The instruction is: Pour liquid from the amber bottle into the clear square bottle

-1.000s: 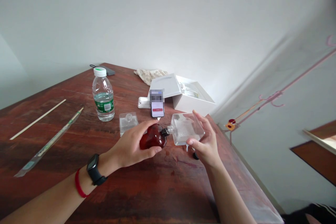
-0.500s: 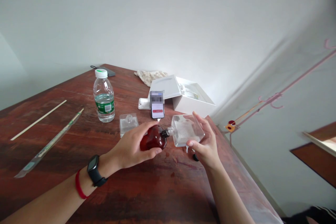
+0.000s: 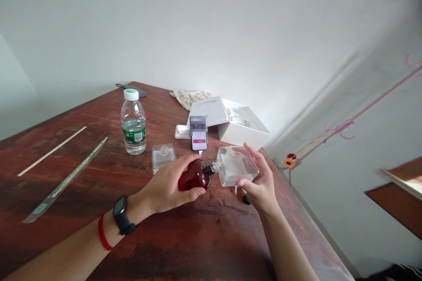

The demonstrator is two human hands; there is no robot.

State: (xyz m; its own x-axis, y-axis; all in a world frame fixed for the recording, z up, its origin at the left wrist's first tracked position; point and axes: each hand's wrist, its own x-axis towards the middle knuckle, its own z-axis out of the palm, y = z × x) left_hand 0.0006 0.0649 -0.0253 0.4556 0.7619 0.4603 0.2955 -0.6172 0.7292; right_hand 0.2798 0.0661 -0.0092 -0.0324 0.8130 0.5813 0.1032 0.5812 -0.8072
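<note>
My left hand is wrapped round a dark red-brown glass bottle, which is tilted to the right. Its black neck meets the clear threaded mouth of a square transparent bottle. That clear bottle lies tipped on its side in my right hand, with the thumb below and the fingers behind it. Whether liquid passes between the two mouths I cannot tell. A black cap rests on the table below my right hand. Just beyond my left hand is a clear square glass piece with a small knob.
A water bottle stands at the left back. A bare chopstick and a wrapped pair of chopsticks lie on the left. Behind my hands are a phone, a white case, an open white box and a cloth.
The whole view has shifted slightly, so everything on the table sits a little further right and lower. Both hands keep the same hold, with the two bottles mouth to mouth.
</note>
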